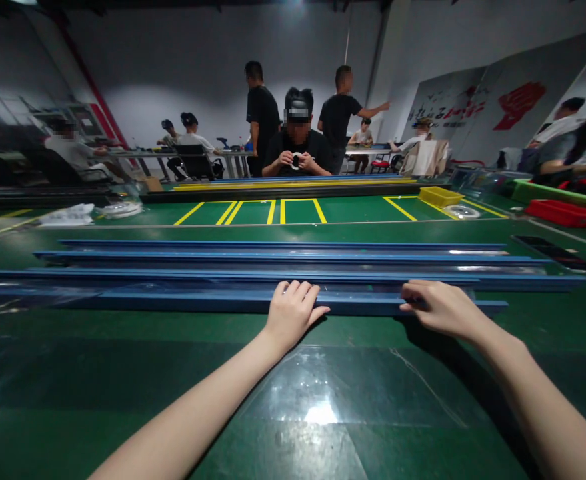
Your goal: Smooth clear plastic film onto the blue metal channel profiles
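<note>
So, the nearest blue channel lies lengthwise across the green surface, right in front of the person. Left hand: palm down, fingers laid across the channel about mid-length, thumb out to the right, fairly wide. Right hand: curled narrow at the channel's near edge, closer to its right end. Can't tell if it pinches the edge or the film there.

Clear film shows inside and between the channels. More blue channels lie parallel just behind. A clear plastic sheet lies flat on the near side, reflecting light, under the forearms. Phone-like black slab near the right ends of the channels.

Farther out: yellow tape lines, yellow tray with a pale coil just beside it, red tray to the right. Across the surface, long yellow bars and black bars.

Behind those, a co-worker in black holds a white ring in both hands. Two people stand behind, one with an arm stretched to the right.
</note>
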A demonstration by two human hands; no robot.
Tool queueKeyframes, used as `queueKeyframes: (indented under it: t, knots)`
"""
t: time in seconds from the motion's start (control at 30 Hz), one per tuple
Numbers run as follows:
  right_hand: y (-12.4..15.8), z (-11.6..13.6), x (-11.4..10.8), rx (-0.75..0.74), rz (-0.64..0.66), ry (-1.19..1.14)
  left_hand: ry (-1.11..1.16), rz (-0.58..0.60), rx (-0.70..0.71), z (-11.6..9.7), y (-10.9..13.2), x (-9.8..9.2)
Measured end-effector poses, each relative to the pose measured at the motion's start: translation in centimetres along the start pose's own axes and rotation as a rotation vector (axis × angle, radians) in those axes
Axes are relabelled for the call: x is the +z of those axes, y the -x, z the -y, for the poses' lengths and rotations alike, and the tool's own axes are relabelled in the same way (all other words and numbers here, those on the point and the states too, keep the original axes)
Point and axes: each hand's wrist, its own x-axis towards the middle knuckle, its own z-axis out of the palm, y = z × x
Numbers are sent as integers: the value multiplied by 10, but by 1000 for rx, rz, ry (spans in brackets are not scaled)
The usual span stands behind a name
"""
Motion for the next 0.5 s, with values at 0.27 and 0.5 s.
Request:
queueKeyframes:
  t: [0.27, 0.5]
  knots:
    - [0, 3, 1, -28, -11, -17, -12, 54, -13, 0, 0, 2]
    - [0, 1, 2, -27, -19, -30, -10, 86, -35, 0, 0, 3]
